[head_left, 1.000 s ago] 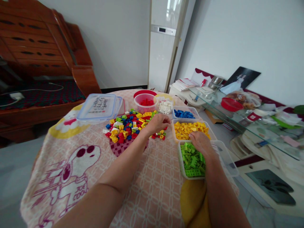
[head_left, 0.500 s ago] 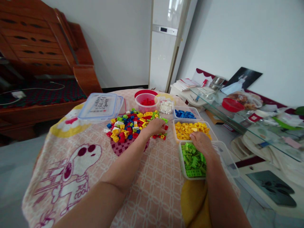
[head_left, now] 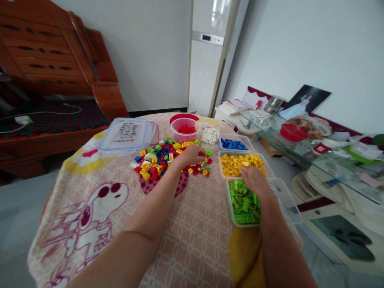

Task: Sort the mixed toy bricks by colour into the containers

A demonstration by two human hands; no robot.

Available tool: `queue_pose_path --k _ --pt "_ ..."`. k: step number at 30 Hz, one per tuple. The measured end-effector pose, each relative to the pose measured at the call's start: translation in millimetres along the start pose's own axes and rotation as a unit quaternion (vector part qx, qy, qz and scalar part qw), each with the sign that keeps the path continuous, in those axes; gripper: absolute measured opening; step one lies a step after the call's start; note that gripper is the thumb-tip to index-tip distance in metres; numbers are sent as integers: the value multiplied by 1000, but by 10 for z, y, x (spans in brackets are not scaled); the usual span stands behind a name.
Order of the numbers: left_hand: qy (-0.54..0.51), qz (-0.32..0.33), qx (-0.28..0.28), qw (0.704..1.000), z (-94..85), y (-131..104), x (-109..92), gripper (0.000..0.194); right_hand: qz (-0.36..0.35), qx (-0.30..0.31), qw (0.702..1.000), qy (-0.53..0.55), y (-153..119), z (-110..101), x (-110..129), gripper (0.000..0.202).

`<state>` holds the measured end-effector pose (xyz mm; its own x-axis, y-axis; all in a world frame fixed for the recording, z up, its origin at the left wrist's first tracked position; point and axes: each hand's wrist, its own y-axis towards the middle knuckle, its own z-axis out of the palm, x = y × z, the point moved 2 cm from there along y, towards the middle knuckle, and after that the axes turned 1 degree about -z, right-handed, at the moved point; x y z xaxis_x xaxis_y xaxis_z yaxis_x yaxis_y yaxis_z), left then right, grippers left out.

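Note:
My left hand (head_left: pixel 193 156) is over the right part of a mixed pile of coloured bricks (head_left: pixel 156 162), its fingers bent together; what they hold, if anything, is too small to name. At the front edge of the tub of yellow bricks (head_left: pixel 240 163) rests my right hand (head_left: pixel 252 176), fingers closed near the yellow bricks, with any held piece hidden. Green bricks (head_left: pixel 244 202) fill a clear tub beside my right wrist. Behind the yellow tub is a tub of blue bricks (head_left: pixel 233 144). A round tub (head_left: pixel 185 135) holds red bricks, with white bricks (head_left: pixel 209 134) beside it.
Clear lids with blue rims (head_left: pixel 126 134) lie at the back left of the cloth-covered table (head_left: pixel 192 240). To the right, a glass shelf (head_left: pixel 324 164) carries a red bowl (head_left: pixel 294 132), papers and bags. A wooden bench (head_left: pixel 54 100) stands at the left.
My left hand has shifted slightly left over the pile, and the red brick seen at its fingertips now lies on the cloth side. My right hand has barely moved.

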<state>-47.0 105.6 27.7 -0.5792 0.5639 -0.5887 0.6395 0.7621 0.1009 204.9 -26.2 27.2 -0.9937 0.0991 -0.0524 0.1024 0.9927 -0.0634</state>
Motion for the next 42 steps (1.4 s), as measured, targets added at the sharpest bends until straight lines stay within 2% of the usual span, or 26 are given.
queue_pose_path --k 5,12,17,20,23,27,30,33,42 --pt "-48 26 -36 998 14 23 -173 22 -4 -3 1000 3 -5 -7 1 42" --pt "-107 91 -75 987 242 59 -511 16 -1 -3 1000 4 3 1 -4 40" --pt "-120 108 -55 985 362 37 -677 17 1 2 1000 -1 4 -12 8 40" --pt "-105 94 -57 988 295 34 -637 23 5 6 1000 -2 2 -15 10 40" --pt "-52 65 -54 995 151 28 -498 22 3 9 1000 -4 2 -11 5 41" --pt "41 7 18 999 31 -3 -316 18 -3 7 1000 -3 -1 -12 1 42" --pt "100 -27 66 992 47 -28 -272 18 1 11 1000 1 -2 -15 1 42" --pt "119 -33 98 987 119 -35 -289 17 2 10 1000 0 -4 -21 5 42" --pt "168 -23 121 978 241 -34 -333 11 1 7 1000 0 -16 -38 23 42"
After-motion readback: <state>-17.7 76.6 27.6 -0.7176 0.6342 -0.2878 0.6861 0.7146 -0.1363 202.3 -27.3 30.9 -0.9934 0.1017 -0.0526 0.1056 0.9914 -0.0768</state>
